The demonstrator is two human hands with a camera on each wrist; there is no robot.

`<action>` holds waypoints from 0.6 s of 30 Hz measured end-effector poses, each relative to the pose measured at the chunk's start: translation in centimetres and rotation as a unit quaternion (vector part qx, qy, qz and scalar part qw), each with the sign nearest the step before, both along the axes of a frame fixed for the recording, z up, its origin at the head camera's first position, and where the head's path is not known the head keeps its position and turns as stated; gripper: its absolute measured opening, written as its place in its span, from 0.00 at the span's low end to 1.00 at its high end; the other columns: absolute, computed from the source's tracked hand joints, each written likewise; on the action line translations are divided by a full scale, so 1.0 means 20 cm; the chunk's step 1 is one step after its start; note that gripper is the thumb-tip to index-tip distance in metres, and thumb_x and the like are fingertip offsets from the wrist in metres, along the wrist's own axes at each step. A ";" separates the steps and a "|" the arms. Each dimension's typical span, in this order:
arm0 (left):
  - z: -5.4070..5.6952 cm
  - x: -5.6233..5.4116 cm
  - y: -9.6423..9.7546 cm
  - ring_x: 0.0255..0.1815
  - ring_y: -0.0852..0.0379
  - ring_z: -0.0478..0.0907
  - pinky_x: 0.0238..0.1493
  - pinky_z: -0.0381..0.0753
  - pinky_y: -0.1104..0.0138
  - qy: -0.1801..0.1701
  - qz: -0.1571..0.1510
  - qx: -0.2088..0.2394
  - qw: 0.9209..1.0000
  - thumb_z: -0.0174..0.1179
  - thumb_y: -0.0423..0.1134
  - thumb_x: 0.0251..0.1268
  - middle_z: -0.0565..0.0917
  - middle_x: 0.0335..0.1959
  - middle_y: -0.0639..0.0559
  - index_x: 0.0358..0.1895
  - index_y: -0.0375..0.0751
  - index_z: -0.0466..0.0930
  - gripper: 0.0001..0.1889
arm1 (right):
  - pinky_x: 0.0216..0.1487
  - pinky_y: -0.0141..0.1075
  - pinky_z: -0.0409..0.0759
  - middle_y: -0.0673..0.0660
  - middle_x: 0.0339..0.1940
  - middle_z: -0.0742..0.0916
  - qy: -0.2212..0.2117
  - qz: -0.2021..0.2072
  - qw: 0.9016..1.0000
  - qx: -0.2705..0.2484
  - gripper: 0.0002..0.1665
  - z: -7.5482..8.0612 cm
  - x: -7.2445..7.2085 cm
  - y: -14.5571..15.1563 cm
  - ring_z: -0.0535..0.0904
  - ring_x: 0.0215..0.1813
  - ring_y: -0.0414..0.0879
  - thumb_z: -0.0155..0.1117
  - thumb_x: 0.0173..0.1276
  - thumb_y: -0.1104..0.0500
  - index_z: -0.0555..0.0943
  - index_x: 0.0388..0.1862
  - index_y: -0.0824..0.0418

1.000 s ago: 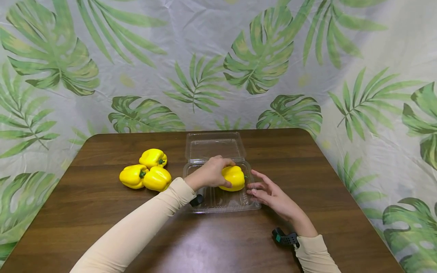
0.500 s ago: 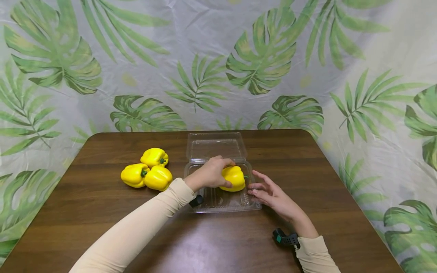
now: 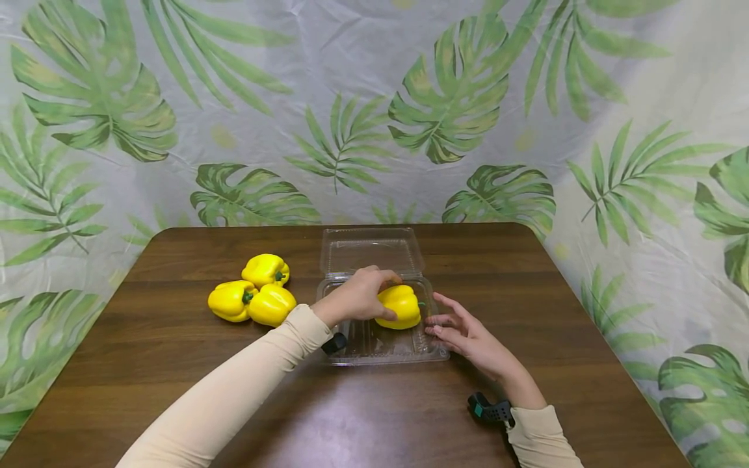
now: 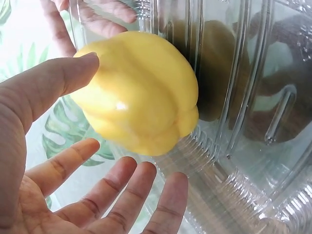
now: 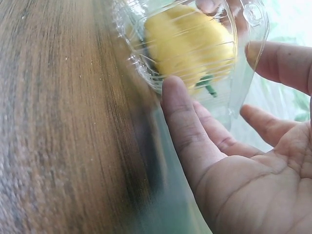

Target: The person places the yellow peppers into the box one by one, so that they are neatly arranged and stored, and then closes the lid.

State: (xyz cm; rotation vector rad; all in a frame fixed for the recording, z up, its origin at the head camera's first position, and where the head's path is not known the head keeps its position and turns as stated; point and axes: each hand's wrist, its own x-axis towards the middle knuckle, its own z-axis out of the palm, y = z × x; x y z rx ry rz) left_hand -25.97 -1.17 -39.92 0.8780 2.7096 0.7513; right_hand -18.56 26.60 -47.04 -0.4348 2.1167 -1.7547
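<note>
A yellow bell pepper (image 3: 402,308) with a green stem lies in the right part of a clear plastic clamshell container (image 3: 386,357). My left hand (image 3: 361,296) reaches over the container from the left, around the pepper's near end. In the left wrist view, the thumb overlaps the pepper (image 4: 139,92), while the other fingers (image 4: 127,168) are spread and stand apart from it. My right hand (image 3: 473,335) is at the container's right side, its extended fingertips right at the clear wall. Through that wall the right wrist view shows the pepper (image 5: 187,41) and its stem.
Three more yellow bell peppers (image 3: 272,305) sit in a cluster on the brown wooden table (image 3: 175,364), left of the container. The container's lid (image 3: 371,252) lies folded back behind it. A leaf-patterned cloth (image 3: 345,58) hangs behind the table.
My left hand has eased slightly left relative to the bell pepper, and a little more of the pepper shows. The right hand stays at the container's side.
</note>
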 end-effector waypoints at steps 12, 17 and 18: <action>0.05 -0.01 -0.07 0.60 0.44 0.81 0.60 0.83 0.51 -0.004 0.020 0.000 1.000 0.81 0.46 0.59 0.84 0.58 0.40 0.72 0.46 0.79 0.36 | 0.68 0.36 0.83 0.77 0.77 0.73 -0.006 -0.003 1.000 0.002 0.44 0.00 0.00 0.00 0.73 0.78 0.71 0.56 0.87 0.55 0.46 0.91 0.53; 0.08 -0.01 -0.12 0.62 0.44 0.81 0.60 0.84 0.51 -0.016 0.027 0.009 0.999 0.79 0.47 0.62 0.82 0.62 0.40 0.74 0.47 0.78 0.36 | 0.70 0.38 0.82 0.77 0.77 0.73 -0.005 -0.004 1.000 0.005 0.44 0.01 0.01 0.00 0.72 0.79 0.71 0.56 0.87 0.55 0.46 0.91 0.53; 0.08 -0.01 -0.13 0.62 0.43 0.81 0.60 0.84 0.51 -0.018 0.027 0.012 0.999 0.79 0.47 0.62 0.81 0.62 0.40 0.74 0.46 0.78 0.37 | 0.70 0.38 0.82 0.77 0.77 0.73 -0.004 -0.004 1.000 0.006 0.44 0.01 0.01 0.00 0.72 0.79 0.71 0.56 0.87 0.55 0.47 0.91 0.53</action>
